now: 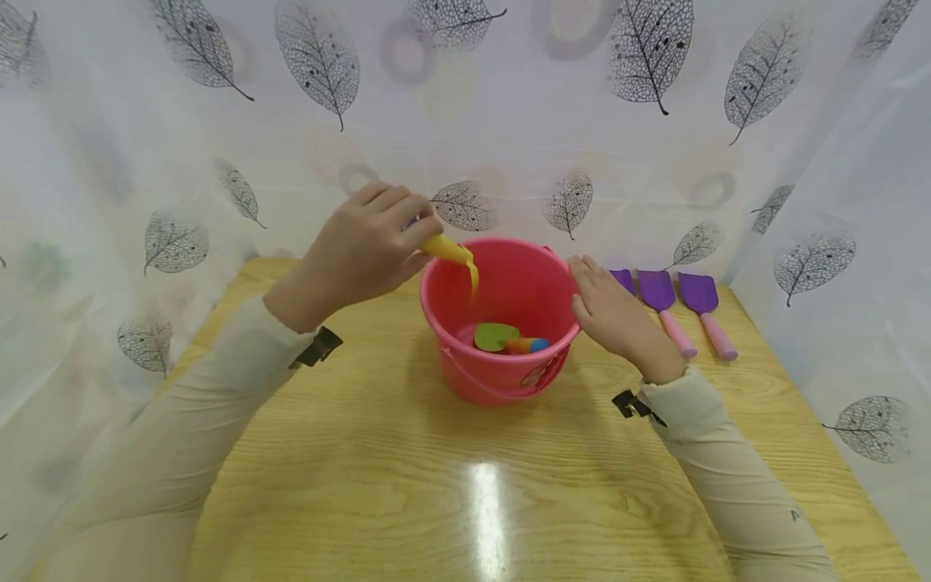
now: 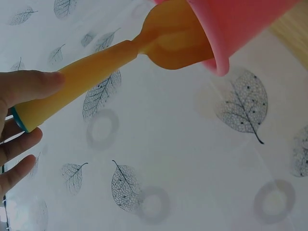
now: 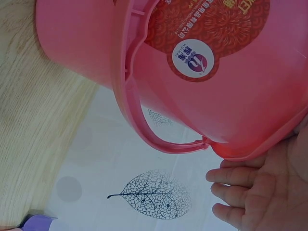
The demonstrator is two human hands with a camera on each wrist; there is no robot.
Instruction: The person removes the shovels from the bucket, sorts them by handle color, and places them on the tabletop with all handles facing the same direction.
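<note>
My left hand [image 1: 371, 242] grips a yellow toy shovel [image 2: 96, 70] by its handle, which has a blue-green end cap. The shovel's blade points down past the rim into a pink bucket [image 1: 473, 380] standing on the table. Inside the bucket lies another toy shovel [image 1: 497, 336], with a green blade and an orange handle tipped in blue. My right hand [image 1: 611, 311] rests at the bucket's right rim, its fingers fairly straight along the outside. The bucket's handle [image 3: 139, 120] hangs down at the front, beside a red label [image 3: 211, 29].
To the right of the bucket, purple toy shovels [image 1: 700, 294] with pink handles lie side by side on the wooden table [image 1: 349, 477]. One is partly behind my right hand. A white leaf-print sheet [image 1: 494, 137] hangs behind the table and along both sides.
</note>
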